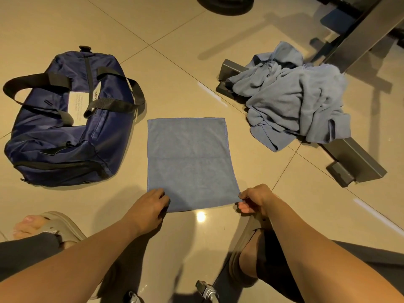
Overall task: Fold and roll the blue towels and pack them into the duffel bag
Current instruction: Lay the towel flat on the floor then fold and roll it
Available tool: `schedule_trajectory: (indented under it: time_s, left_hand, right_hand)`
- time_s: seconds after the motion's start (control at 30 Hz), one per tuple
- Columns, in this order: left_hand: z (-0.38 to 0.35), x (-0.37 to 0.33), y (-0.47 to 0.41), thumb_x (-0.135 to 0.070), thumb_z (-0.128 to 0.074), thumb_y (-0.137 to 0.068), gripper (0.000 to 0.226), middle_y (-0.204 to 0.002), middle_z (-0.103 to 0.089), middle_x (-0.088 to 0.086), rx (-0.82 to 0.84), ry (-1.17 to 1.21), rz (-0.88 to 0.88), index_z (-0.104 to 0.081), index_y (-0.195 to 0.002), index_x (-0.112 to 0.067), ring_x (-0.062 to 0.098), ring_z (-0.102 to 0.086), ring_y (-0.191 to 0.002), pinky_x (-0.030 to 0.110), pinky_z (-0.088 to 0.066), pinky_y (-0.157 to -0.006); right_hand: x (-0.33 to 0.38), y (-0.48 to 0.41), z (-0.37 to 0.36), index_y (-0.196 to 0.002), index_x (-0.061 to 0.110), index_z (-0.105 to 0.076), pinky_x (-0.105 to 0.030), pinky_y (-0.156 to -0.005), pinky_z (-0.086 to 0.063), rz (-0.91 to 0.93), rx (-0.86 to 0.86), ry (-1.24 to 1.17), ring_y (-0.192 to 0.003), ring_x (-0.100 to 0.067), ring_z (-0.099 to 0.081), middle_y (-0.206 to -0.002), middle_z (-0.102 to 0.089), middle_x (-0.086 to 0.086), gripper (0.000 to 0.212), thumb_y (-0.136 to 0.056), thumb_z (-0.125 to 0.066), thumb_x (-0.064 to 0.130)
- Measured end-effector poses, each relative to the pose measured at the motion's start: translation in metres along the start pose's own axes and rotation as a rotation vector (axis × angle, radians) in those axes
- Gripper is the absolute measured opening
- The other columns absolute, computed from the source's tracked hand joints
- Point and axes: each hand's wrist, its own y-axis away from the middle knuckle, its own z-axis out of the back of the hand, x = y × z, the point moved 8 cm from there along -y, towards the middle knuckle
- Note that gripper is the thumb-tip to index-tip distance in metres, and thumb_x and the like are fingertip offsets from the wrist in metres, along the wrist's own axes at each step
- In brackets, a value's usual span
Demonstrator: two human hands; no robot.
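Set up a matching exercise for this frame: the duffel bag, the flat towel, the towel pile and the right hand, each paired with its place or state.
Things:
1. duffel bag
2. flat towel
3. towel pile
4. right hand

Places or states:
A. crumpled in a heap on the right
B. pinching a near corner of cloth
C. dark blue, lying at the left
D. spread flat in the middle

Pairs: 1-C, 2-D, 3-A, 4-B

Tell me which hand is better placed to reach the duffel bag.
Left, probably. The left hand holds the flat towel at its near corner on the duffel bag side; the right hand pinches the opposite near corner.
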Motion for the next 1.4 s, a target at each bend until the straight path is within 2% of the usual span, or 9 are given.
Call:
schedule_trajectory:
  time_s: [0.3, 0.5, 0.6, 0.73, 0.9, 1.03, 1.13, 1.23, 1.4]
  left_hand:
    - [0.01, 0.001, 0.011, -0.021, -0.077, -0.074, 0.019, -0.091, -0.063, 0.002, -0.05, -0.154, 0.011, -0.071, -0.092, -0.02, 0.024, -0.06, -0.083, 0.036, -0.051, -0.073]
    - [0.023, 0.01, 0.016, -0.021, -0.063, -0.085, 0.013, -0.095, -0.066, -0.002, -0.044, 0.069, 0.119, -0.066, -0.097, -0.023, 0.022, -0.063, -0.084, 0.032, -0.053, -0.076]
    - [0.013, 0.015, 0.02, -0.019, -0.059, -0.087, 0.019, -0.101, -0.071, 0.0, 0.108, 0.125, 0.186, -0.067, -0.103, -0.024, 0.026, -0.066, -0.09, 0.033, -0.052, -0.077]
    - [0.0, 0.03, 0.018, -0.01, -0.065, -0.073, 0.017, -0.08, -0.071, -0.003, 0.534, 0.45, 0.342, -0.071, -0.07, -0.026, 0.019, -0.065, -0.078, 0.028, -0.051, -0.07]
    - [0.053, 0.049, -0.009, 0.004, -0.065, -0.076, 0.022, -0.074, -0.071, -0.002, 0.649, 0.661, 0.424, -0.082, -0.084, -0.008, 0.01, -0.063, -0.071, 0.025, -0.056, -0.073]
    - [0.1, 0.078, -0.038, -0.004, -0.06, -0.074, 0.02, -0.077, -0.066, 0.013, 0.459, 0.763, 0.487, -0.077, -0.084, -0.001, 0.022, -0.059, -0.075, 0.034, -0.053, -0.076]
    - [0.127, 0.102, -0.056, -0.011, -0.059, -0.065, 0.013, -0.069, -0.061, 0.012, 0.088, 0.853, 0.631, -0.068, -0.068, -0.001, 0.021, -0.054, -0.067, 0.036, -0.048, -0.07]
    - [0.132, 0.125, -0.071, -0.004, -0.056, -0.075, 0.014, -0.077, -0.056, 0.021, -0.222, 0.959, 0.739, -0.063, -0.077, 0.008, 0.025, -0.049, -0.073, 0.038, -0.042, -0.068]
    - [0.097, 0.15, -0.093, -0.007, -0.055, -0.096, 0.017, -0.084, -0.057, 0.016, -0.388, 1.072, 0.883, -0.064, -0.089, 0.004, 0.023, -0.047, -0.078, 0.035, -0.039, -0.066]
  right_hand:
    - [0.014, -0.001, -0.002, -0.09, -0.012, -0.061, -0.033, -0.047, -0.054, 0.062, -0.047, 0.067, -0.044, -0.028, -0.057, -0.065, -0.062, -0.02, 0.021, -0.082, -0.077, -0.001]
    - [0.006, -0.01, 0.005, -0.091, -0.012, -0.059, -0.031, -0.047, -0.049, 0.0, -0.072, 0.138, -0.042, -0.027, -0.052, -0.067, -0.058, -0.023, 0.007, -0.085, -0.062, -0.013]
    - [0.0, -0.007, 0.003, -0.096, -0.009, -0.058, -0.027, -0.045, -0.047, -0.064, -0.001, 0.227, -0.048, -0.026, -0.05, -0.073, -0.056, -0.021, 0.008, -0.091, -0.052, -0.01]
    - [0.006, 0.01, -0.005, -0.093, 0.002, -0.064, -0.021, -0.044, -0.048, -0.168, 0.214, 0.433, -0.05, -0.018, -0.049, -0.071, -0.056, -0.013, 0.022, -0.098, -0.043, -0.002]
    - [0.046, 0.018, 0.003, -0.097, -0.004, -0.062, -0.023, -0.045, -0.053, -0.195, 0.292, 0.343, -0.043, -0.016, -0.057, -0.064, -0.06, -0.013, 0.018, -0.094, -0.045, -0.002]
    - [0.1, 0.021, 0.003, -0.087, -0.005, -0.06, -0.026, -0.043, -0.056, -0.047, 0.259, 0.116, -0.045, -0.021, -0.065, -0.065, -0.066, -0.018, 0.022, -0.088, -0.038, -0.007]
    - [0.146, 0.017, 0.004, -0.094, -0.012, -0.062, -0.027, -0.048, -0.056, 0.181, 0.149, 0.063, -0.052, -0.025, -0.063, -0.068, -0.067, -0.021, 0.023, -0.083, -0.042, -0.015]
    - [0.177, 0.01, -0.006, -0.09, -0.009, -0.067, -0.027, -0.048, -0.049, 0.329, 0.061, 0.086, -0.053, -0.022, -0.056, -0.068, -0.064, -0.018, 0.007, -0.086, -0.062, -0.008]
    - [0.203, -0.03, -0.027, -0.083, 0.0, -0.068, -0.028, -0.05, -0.035, 0.499, -0.098, 0.065, -0.059, -0.022, -0.042, -0.072, -0.057, -0.01, 0.009, -0.092, -0.068, 0.004]
